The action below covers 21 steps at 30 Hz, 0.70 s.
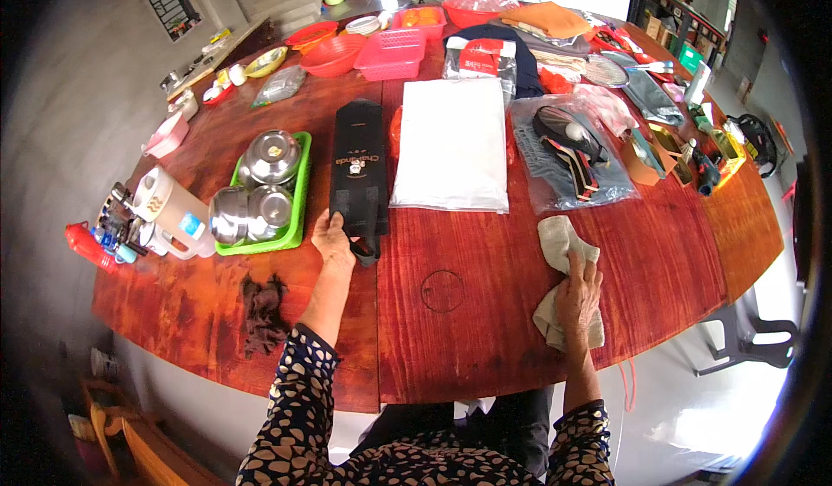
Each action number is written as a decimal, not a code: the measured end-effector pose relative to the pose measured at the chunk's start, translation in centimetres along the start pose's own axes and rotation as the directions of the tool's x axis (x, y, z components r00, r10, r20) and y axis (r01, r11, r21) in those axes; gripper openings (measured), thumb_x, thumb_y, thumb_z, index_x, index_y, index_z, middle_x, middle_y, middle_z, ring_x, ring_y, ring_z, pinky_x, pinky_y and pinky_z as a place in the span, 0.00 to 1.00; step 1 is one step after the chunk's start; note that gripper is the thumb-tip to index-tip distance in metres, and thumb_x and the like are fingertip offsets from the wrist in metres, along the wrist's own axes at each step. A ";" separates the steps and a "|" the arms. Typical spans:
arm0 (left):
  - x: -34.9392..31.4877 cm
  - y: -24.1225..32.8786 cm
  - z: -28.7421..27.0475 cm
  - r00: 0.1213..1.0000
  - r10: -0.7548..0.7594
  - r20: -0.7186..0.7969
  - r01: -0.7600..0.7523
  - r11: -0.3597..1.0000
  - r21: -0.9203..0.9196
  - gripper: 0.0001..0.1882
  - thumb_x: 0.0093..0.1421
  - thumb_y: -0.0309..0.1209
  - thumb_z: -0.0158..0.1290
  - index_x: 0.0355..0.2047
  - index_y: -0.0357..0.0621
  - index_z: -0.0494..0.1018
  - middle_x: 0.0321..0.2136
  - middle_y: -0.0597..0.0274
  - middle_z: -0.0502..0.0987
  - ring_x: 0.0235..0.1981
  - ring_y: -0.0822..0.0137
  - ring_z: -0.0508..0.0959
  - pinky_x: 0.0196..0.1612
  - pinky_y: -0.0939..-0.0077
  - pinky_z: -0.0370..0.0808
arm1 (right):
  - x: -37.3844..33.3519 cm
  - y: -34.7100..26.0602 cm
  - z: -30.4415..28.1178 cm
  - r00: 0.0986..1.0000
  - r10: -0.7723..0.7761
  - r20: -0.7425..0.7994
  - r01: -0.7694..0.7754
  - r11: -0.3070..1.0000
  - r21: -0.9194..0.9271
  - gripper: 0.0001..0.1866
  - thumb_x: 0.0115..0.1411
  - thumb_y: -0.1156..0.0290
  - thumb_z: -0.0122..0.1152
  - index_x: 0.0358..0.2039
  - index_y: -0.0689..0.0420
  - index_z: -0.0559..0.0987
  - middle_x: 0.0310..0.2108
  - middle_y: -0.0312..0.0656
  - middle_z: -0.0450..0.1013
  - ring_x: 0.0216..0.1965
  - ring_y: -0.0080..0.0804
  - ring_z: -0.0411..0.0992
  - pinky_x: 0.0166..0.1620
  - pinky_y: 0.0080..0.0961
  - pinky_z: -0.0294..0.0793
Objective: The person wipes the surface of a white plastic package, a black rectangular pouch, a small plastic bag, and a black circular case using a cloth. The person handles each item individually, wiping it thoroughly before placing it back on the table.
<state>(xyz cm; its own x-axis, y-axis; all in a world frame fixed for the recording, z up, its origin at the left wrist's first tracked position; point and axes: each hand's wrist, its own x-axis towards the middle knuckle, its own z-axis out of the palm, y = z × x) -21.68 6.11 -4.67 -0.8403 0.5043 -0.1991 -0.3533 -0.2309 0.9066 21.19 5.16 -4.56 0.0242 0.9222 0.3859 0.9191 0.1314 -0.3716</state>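
The cream cloth lies rumpled on the wooden table beneath the flattened right hand, presumably to spread pressure, while the left hand touches the lower end of the black case, apparently steadying it (pinch cannot be determined), beside a green basket grouping metal containers.

Both forearms reach forward, well apart. The left hand extends farther, fingers partly bent; the right hand lies palm down, fingers pointing forward.

One head-worn fisheye looks down across the wooden table.
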 end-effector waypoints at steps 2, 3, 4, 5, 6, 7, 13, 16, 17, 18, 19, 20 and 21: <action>1.9 -0.5 0.3 1.000 0.025 0.002 -0.025 0.996 0.089 0.09 0.61 0.25 0.53 0.42 0.48 0.73 0.33 0.62 0.78 0.26 0.63 0.79 0.19 0.68 0.76 | -0.1 0.1 -0.1 1.000 -0.010 -0.012 0.010 1.000 -0.007 0.30 0.49 0.81 0.50 0.56 0.51 0.70 0.47 0.52 0.66 0.45 0.53 0.65 0.47 0.47 0.68; 2.4 -0.5 0.9 1.000 0.024 0.001 -0.024 0.992 0.123 0.10 0.61 0.24 0.51 0.43 0.46 0.73 0.32 0.62 0.78 0.25 0.65 0.79 0.18 0.71 0.76 | -0.1 0.5 0.0 1.000 -0.010 -0.017 0.010 1.000 -0.019 0.30 0.49 0.80 0.51 0.56 0.50 0.70 0.48 0.52 0.66 0.45 0.53 0.65 0.46 0.47 0.69; 3.0 -0.9 1.3 0.998 0.039 0.045 -0.044 0.994 0.101 0.10 0.61 0.24 0.52 0.44 0.44 0.72 0.32 0.62 0.78 0.24 0.66 0.79 0.18 0.71 0.75 | -0.2 0.7 0.0 1.000 -0.009 -0.021 0.008 1.000 -0.027 0.30 0.49 0.80 0.52 0.55 0.50 0.70 0.49 0.52 0.66 0.45 0.53 0.66 0.44 0.46 0.70; 3.6 -1.4 2.0 0.998 0.057 0.013 -0.058 0.990 0.126 0.10 0.61 0.24 0.52 0.44 0.42 0.72 0.32 0.62 0.78 0.24 0.66 0.78 0.17 0.71 0.75 | -0.2 0.9 -0.1 1.000 -0.005 -0.027 0.004 0.999 -0.037 0.30 0.48 0.79 0.52 0.55 0.49 0.70 0.49 0.52 0.66 0.44 0.53 0.66 0.43 0.46 0.71; 3.9 -2.0 2.3 0.993 0.121 0.011 -0.121 0.968 0.219 0.10 0.61 0.24 0.53 0.44 0.41 0.72 0.32 0.62 0.77 0.26 0.66 0.78 0.20 0.71 0.76 | -0.3 1.0 -0.3 1.000 0.031 -0.001 -0.031 0.999 -0.027 0.30 0.48 0.80 0.52 0.56 0.49 0.70 0.51 0.53 0.65 0.47 0.52 0.65 0.45 0.46 0.70; 4.2 -2.5 2.9 0.984 0.179 0.024 -0.177 0.935 0.307 0.11 0.60 0.24 0.54 0.44 0.39 0.72 0.32 0.61 0.77 0.27 0.65 0.78 0.24 0.72 0.77 | -0.3 1.0 -0.6 0.999 0.032 0.010 -0.032 0.999 -0.039 0.30 0.48 0.80 0.52 0.56 0.49 0.70 0.52 0.53 0.65 0.48 0.52 0.65 0.46 0.46 0.70; 12.6 -4.7 -1.2 0.722 0.643 0.257 -0.576 0.351 0.738 0.18 0.55 0.27 0.61 0.45 0.33 0.73 0.36 0.53 0.79 0.32 0.60 0.78 0.34 0.68 0.78 | 0.1 -0.2 -0.5 0.998 0.031 0.051 -0.032 0.999 0.028 0.29 0.49 0.78 0.52 0.55 0.50 0.71 0.52 0.52 0.65 0.49 0.52 0.64 0.48 0.47 0.68; 9.3 -2.1 1.9 0.844 0.473 0.251 -0.420 0.295 0.858 0.19 0.54 0.29 0.61 0.45 0.37 0.72 0.41 0.46 0.78 0.42 0.50 0.78 0.45 0.62 0.75 | 0.0 0.2 -0.7 0.997 0.058 0.044 -0.060 0.998 0.035 0.28 0.49 0.78 0.53 0.54 0.50 0.71 0.50 0.51 0.66 0.49 0.51 0.65 0.47 0.47 0.68; 9.2 -1.5 1.9 0.851 0.463 0.246 -0.389 0.242 0.889 0.20 0.54 0.31 0.60 0.46 0.39 0.71 0.42 0.46 0.77 0.44 0.46 0.77 0.47 0.59 0.73 | 0.1 -0.1 -0.8 0.997 0.063 0.051 -0.065 0.997 0.048 0.28 0.49 0.77 0.53 0.54 0.50 0.72 0.49 0.50 0.66 0.48 0.51 0.65 0.47 0.47 0.69; 9.2 -1.0 1.9 0.844 0.476 0.247 -0.381 0.208 0.901 0.21 0.54 0.32 0.60 0.47 0.41 0.70 0.42 0.47 0.77 0.44 0.46 0.77 0.47 0.58 0.73 | 0.1 -0.3 -0.8 0.998 0.048 0.034 -0.050 0.997 0.064 0.27 0.50 0.78 0.53 0.54 0.50 0.72 0.49 0.50 0.67 0.48 0.51 0.65 0.47 0.47 0.69; 8.9 -0.6 2.3 0.839 0.484 0.250 -0.373 0.177 0.911 0.22 0.55 0.34 0.60 0.48 0.43 0.69 0.42 0.48 0.77 0.44 0.46 0.77 0.48 0.56 0.73 | 0.0 -0.2 -0.6 0.999 0.044 0.021 -0.045 0.997 0.056 0.27 0.49 0.78 0.53 0.54 0.50 0.72 0.49 0.50 0.67 0.48 0.51 0.65 0.46 0.47 0.68; 8.6 -0.3 2.8 0.834 0.491 0.252 -0.364 0.147 0.920 0.22 0.55 0.36 0.60 0.49 0.45 0.68 0.42 0.49 0.77 0.44 0.46 0.77 0.48 0.55 0.73 | -0.1 0.0 -0.3 0.999 0.040 0.008 -0.040 0.998 0.048 0.27 0.49 0.78 0.53 0.54 0.50 0.72 0.49 0.50 0.67 0.48 0.51 0.65 0.46 0.48 0.68; 8.4 0.0 3.3 0.867 0.436 0.242 -0.309 0.089 0.947 0.22 0.56 0.37 0.59 0.49 0.47 0.68 0.43 0.50 0.77 0.45 0.48 0.77 0.47 0.53 0.73 | -0.1 0.1 -0.2 0.999 0.036 -0.004 -0.036 0.999 0.039 0.28 0.49 0.78 0.53 0.54 0.50 0.72 0.49 0.50 0.67 0.48 0.51 0.65 0.46 0.48 0.68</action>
<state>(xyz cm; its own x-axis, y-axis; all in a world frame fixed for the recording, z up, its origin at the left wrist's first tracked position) -27.34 13.08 -5.08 -0.7832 0.5374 0.3129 0.6173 0.6114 0.4950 21.34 5.04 -4.46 0.0589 0.9249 0.3756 0.9016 0.1122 -0.4178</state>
